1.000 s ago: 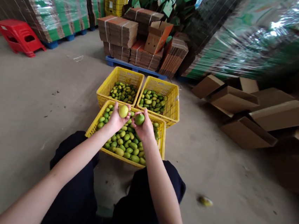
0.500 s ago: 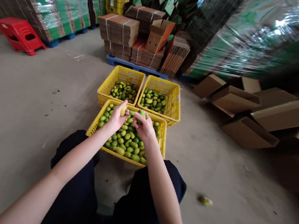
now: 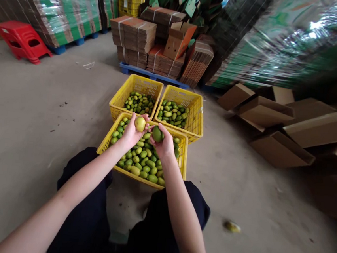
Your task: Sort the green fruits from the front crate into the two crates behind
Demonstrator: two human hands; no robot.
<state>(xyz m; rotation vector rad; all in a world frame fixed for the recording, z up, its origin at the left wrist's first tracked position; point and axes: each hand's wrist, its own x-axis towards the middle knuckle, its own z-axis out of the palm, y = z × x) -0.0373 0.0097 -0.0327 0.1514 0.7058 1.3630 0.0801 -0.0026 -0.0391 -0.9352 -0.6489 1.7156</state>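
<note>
My left hand (image 3: pixel 132 132) is closed around a yellow lemon (image 3: pixel 140 124), its rounded face turned up toward me. Close beside it, my right hand (image 3: pixel 164 145) grips a dark green lemon (image 3: pixel 157 134) between thumb and fingers. Both hands are above the near yellow crate (image 3: pixel 139 180), which is filled with green and yellowish lemons (image 3: pixel 144 162). Behind it stand two more yellow crates, the back left crate (image 3: pixel 117 105) and the back right crate (image 3: pixel 197 123), each partly filled with similar fruit.
A lone fruit (image 3: pixel 232 227) lies on the floor at the right. Cardboard boxes (image 3: pixel 282 149) are heaped on the right. Bundled flat cartons (image 3: pixel 135 34) sit on a blue pallet (image 3: pixel 155 76) behind the crates. A red stool (image 3: pixel 24 41) stands far left, beside wrapped pallet stacks (image 3: pixel 69 9).
Both fruits have been turned in my fingers, so more of the yellow one shows and the green one looks darker. My hands stay over the near crate.
</note>
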